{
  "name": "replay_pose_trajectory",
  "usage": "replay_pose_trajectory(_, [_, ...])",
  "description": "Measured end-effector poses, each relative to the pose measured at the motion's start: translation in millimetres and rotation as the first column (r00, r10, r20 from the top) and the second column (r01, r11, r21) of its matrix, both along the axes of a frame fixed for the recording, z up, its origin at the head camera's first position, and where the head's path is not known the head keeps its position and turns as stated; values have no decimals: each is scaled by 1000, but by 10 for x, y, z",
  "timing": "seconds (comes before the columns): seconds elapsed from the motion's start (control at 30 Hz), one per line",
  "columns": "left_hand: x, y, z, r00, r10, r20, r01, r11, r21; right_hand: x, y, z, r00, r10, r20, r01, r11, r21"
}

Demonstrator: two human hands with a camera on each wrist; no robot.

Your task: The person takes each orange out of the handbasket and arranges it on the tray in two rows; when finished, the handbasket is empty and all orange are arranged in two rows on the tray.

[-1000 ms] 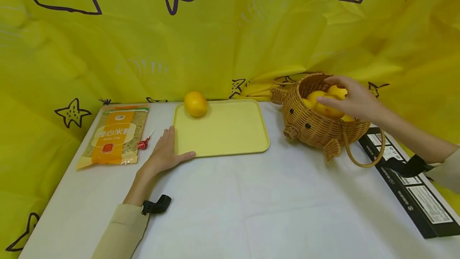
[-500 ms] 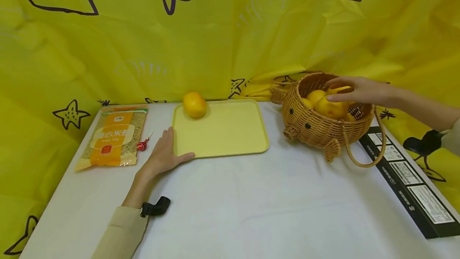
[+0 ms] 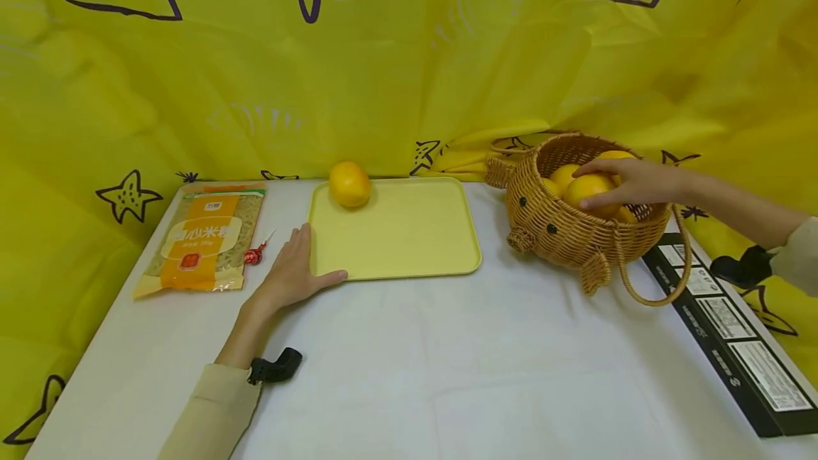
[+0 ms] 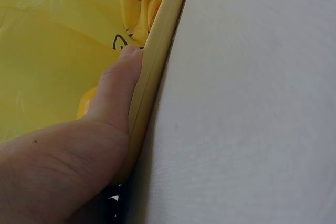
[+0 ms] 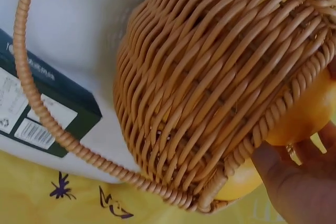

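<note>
A yellow tray (image 3: 396, 229) lies on the white table with one orange-yellow fruit (image 3: 349, 184) at its back left corner. My left hand (image 3: 289, 272) rests at the tray's front left corner, fingers straight along the left side and thumb on the front edge; the left wrist view shows that thumb (image 4: 113, 93) against the rim. At the right, my right hand (image 3: 635, 182) reaches into the wicker basket (image 3: 569, 233), thumb and fingers curved round a yellow fruit (image 3: 589, 192) among several others. In the right wrist view the basket wall (image 5: 210, 77) partly hides the gripped fruit (image 5: 302, 114).
A bag of rice noodles (image 3: 203, 240) lies at the left, beside a small red wrapped item (image 3: 254, 255). A long dark box (image 3: 728, 336) lies right of the basket, whose handle (image 3: 680, 282) overhangs it. Yellow patterned cloth (image 3: 383, 77) hangs behind.
My right hand has lowered from above the basket and now grips a fruit inside. The left hand has stayed on the tray.
</note>
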State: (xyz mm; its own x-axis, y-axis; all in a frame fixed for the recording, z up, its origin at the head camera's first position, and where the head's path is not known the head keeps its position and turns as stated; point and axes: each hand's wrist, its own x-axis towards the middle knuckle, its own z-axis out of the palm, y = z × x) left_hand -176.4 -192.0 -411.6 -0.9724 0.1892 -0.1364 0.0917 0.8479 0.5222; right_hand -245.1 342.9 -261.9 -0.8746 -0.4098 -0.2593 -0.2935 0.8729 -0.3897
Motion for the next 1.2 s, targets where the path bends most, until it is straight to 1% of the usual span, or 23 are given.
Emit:
replay_pose_trajectory(0.13, [24,-26,-11,1000,-1,10,1,1000,-1,22,-72,-5,999,36,-38,-37,998,-46])
replay_pose_trajectory(0.23, [34,-41,-1,1000,3,12,-3,1000,7,30,-115,41,996,32,-87,-38,997,-63])
replay_pose_trajectory(0.37, [35,-54,21,1000,7,5,-7,1000,14,-2,-125,191,991,-46,-128,35,995,-89])
replay_pose_trajectory(0.43, [31,-62,16,1000,8,5,-8,1000,10,-24,-127,280,987,-87,-136,72,991,-112])
replay_pose_trajectory(0.5, [28,-67,2,1000,8,3,-8,1000,13,-36,-145,369,980,-118,-161,95,985,-145])
replay_pose_trajectory(0.63, [13,-72,-24,1000,3,6,-3,1000,23,-41,-244,547,973,-157,-171,112,962,-248])
replay_pose_trajectory(0.7, [12,-70,-20,1000,3,11,-3,1000,27,-52,-329,611,973,-160,-166,109,954,-281])
replay_pose_trajectory(0.8, [12,-64,-15,1000,4,13,-4,1000,29,-66,-515,641,979,-136,-150,85,950,-301])
replay_pose_trajectory(0.87, [8,-59,-11,1000,8,12,-8,1000,28,-78,-655,626,985,-106,-139,59,951,-305])
replay_pose_trajectory(1.03, [-14,-37,-16,1000,10,-3,-10,1000,23,-140,-989,541,996,-11,-86,-18,946,-324])
replay_pose_trajectory(1.2, [-23,-5,-19,1000,10,1,-10,1000,23,-241,-1255,459,994,65,-83,-90,937,-337])
